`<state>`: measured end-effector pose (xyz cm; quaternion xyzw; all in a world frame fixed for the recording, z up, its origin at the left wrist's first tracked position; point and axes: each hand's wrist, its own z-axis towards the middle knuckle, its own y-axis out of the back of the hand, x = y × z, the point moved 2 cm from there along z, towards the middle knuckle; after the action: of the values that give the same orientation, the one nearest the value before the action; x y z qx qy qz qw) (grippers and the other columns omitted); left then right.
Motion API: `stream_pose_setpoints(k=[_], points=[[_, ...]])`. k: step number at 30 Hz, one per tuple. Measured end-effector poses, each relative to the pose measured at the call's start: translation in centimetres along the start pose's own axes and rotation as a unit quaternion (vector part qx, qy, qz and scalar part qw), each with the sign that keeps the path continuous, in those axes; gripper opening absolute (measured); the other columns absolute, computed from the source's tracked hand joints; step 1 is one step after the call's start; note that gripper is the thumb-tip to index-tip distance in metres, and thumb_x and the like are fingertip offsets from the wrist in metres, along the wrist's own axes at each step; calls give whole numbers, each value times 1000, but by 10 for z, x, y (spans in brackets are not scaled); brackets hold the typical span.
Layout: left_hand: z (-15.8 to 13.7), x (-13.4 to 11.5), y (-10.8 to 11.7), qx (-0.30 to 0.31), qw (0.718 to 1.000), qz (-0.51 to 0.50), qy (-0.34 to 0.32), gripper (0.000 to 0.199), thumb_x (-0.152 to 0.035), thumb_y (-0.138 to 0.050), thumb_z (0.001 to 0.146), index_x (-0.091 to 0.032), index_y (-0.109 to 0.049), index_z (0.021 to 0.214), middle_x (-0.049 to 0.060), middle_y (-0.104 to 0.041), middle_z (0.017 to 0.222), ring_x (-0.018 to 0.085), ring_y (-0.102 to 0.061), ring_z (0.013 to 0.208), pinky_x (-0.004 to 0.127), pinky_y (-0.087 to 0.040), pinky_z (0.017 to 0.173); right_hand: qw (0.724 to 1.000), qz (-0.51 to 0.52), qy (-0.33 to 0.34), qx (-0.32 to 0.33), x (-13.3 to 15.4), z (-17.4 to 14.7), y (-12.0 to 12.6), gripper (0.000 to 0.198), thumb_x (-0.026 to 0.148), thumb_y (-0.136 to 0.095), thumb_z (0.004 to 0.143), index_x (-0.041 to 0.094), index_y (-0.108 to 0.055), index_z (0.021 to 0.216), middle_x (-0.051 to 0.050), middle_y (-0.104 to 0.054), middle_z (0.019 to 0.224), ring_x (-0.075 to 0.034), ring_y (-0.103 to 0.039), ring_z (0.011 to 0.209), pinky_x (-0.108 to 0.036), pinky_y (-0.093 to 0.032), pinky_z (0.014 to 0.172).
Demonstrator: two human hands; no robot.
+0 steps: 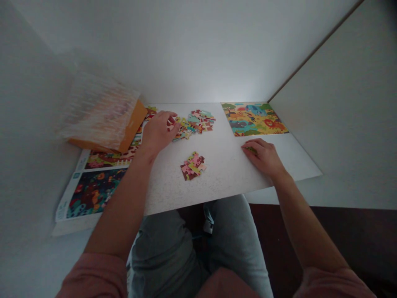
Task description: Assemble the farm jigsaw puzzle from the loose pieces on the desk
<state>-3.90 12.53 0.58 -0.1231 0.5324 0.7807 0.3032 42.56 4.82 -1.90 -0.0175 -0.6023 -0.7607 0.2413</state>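
Thin printed card, cut into knobbly interlocking shapes, makes up the back pile of puzzle pieces, which lies directly to the right of the left hand and touches or nearly touches its fingertips. The pile's long axis slants from that hand away toward the far right, so the left hand is clearly the nearer one. Its thumb stands apart from a bent forefinger, with reddish card showing in between; whether the fingers grip any of it, I cannot tell. The right hand rests low, fingers curled together over a yellow-green piece, just in front of a flat animal picture. A smaller pink and lime cluster sits between the hands, nearer the body, its pieces overlapping untidily. The tabletop is smooth, white and faintly speckled. Beyond the left forearm, crinkled translucent wrap covers an orange packet, set on glossy-looking printed sheets with pale borders
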Motion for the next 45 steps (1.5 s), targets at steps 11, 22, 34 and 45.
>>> stream_pose_setpoints(k=[11,22,34,45], points=[[-2,14,-9,-61,997,-35,11,24,-48,-82,108,-32,-87,125,11,-94,118,35,-84,108,52,-70,107,999,29,-16,25,67,207,-70,67,47,-84,117,17,-77,176,-28,-78,182,-55,-70,173,-79,-52,149],[-3,10,-11,-52,998,-42,14,24,-50,-82,110,-31,-86,125,11,-94,118,34,-84,108,53,-69,108,994,87,-50,52,47,231,-86,58,36,-101,95,24,-90,150,-19,-92,147,-45,-86,135,-65,-68,125],[-6,-12,-12,27,979,-204,-3,42,-58,-97,101,-32,-90,133,8,-93,116,27,-83,94,43,-69,86,929,350,125,-8,82,173,-55,45,62,-102,96,36,-85,128,-2,-88,109,-27,-78,91,-47,-72,88],[-6,-24,-13,-5,961,-276,-17,37,-67,-96,109,-31,-88,106,5,-92,102,26,-81,87,42,-67,80,934,327,141,28,109,162,-41,53,88,-103,96,40,-88,111,-5,-91,108,-31,-80,91,-52,-73,88]])
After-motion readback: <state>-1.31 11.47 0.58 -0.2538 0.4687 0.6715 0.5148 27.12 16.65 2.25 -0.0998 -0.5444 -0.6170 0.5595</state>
